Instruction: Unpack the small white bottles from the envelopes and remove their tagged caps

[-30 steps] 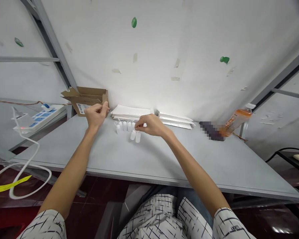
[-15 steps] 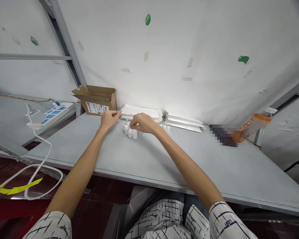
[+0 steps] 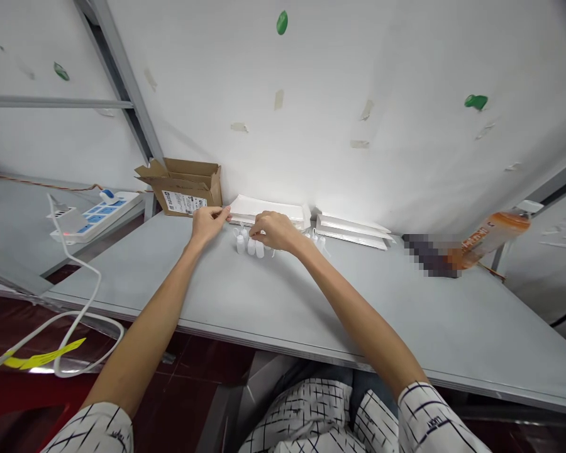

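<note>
My left hand is closed at the left end of a flat white paper sleeve, its thumb and forefinger at the edge. Small white plastic bottles with thin looped strings or ties at their tops stand in a cluster in front of the sleeve. Over this cluster my right hand is bent down, with thumb and forefinger pinched at the top of one bottle. Its fingers partly cover the bottles behind. A few more small bottles show to the right of my right wrist.
An open cardboard box stands left of the sleeve. Farther right lie another white sleeve, a pixelated dark object and a tilted orange bottle. At the left is a power strip with a white cable.
The view has shifted slightly. My right hand stays pinched over the bottle cluster with little movement, and my left hand keeps its place at the sleeve's edge.
</note>
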`<state>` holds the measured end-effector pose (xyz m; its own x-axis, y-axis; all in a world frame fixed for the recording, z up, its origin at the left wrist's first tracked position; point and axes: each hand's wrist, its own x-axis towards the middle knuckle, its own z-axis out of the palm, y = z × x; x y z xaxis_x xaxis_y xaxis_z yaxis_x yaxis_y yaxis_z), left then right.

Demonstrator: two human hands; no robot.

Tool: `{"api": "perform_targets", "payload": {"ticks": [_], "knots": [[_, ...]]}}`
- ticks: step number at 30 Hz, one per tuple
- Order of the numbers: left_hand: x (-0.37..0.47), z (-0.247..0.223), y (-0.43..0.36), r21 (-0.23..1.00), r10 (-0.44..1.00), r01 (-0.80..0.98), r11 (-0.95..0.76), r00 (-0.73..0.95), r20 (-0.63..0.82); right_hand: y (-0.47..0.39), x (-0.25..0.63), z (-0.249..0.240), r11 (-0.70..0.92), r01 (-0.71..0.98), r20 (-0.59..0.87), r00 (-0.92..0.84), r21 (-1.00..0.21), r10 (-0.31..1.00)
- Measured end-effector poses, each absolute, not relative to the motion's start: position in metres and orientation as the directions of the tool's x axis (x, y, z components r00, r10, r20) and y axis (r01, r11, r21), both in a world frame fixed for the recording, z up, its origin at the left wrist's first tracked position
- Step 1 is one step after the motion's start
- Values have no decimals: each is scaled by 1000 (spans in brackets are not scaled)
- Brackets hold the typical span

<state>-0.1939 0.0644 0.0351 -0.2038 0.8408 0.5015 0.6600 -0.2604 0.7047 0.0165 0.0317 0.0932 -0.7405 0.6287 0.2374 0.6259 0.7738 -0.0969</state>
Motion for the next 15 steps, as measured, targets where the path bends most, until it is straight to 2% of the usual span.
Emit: {"api": "perform_targets", "payload": {"ticks": [5,15], "knots": [[-193,36,64,688,843,683,-246,-200,499,31,14,93,779,623,243,-746,-76,620],[-194,34,65,673,839,701,-238,-201,506,33,14,91,786,609,253,-747,-111,615]]}}
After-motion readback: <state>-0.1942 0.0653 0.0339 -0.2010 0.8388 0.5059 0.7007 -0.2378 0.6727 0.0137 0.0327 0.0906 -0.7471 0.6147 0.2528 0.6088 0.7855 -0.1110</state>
